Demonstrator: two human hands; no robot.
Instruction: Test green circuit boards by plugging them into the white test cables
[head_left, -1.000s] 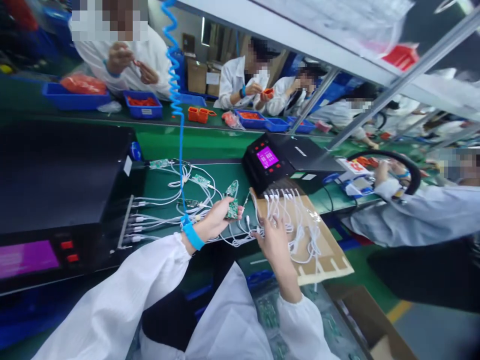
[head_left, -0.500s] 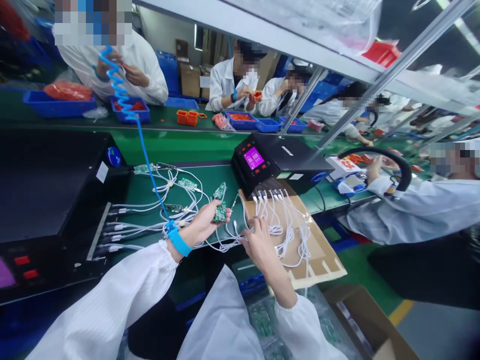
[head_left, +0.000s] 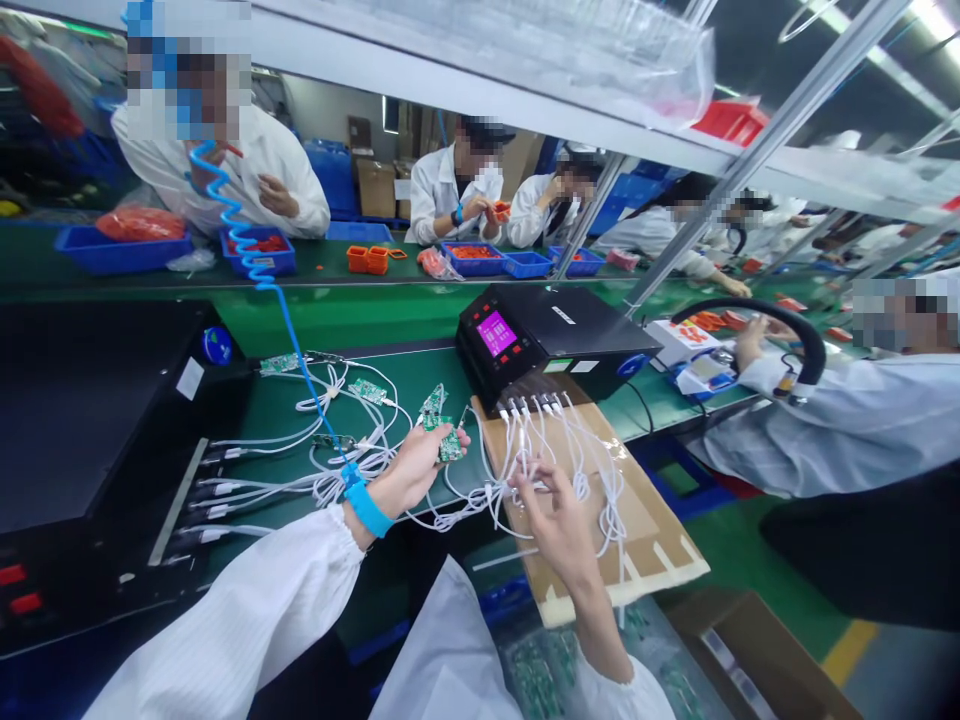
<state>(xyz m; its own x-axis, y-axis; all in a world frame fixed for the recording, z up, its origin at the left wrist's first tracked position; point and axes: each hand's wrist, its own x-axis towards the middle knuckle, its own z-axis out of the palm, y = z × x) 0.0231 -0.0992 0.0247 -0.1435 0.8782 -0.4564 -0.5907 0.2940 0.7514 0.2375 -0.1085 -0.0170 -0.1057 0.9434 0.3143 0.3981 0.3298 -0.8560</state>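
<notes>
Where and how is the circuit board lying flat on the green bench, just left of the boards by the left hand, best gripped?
Probably pinch the long edges of the circuit board from above: it lies flat, and a white plug sits at its right end.

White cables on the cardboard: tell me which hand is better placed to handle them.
Right, most likely: the right hand is at the white cables over the cardboard, while the left hand holds a green circuit board.
</notes>
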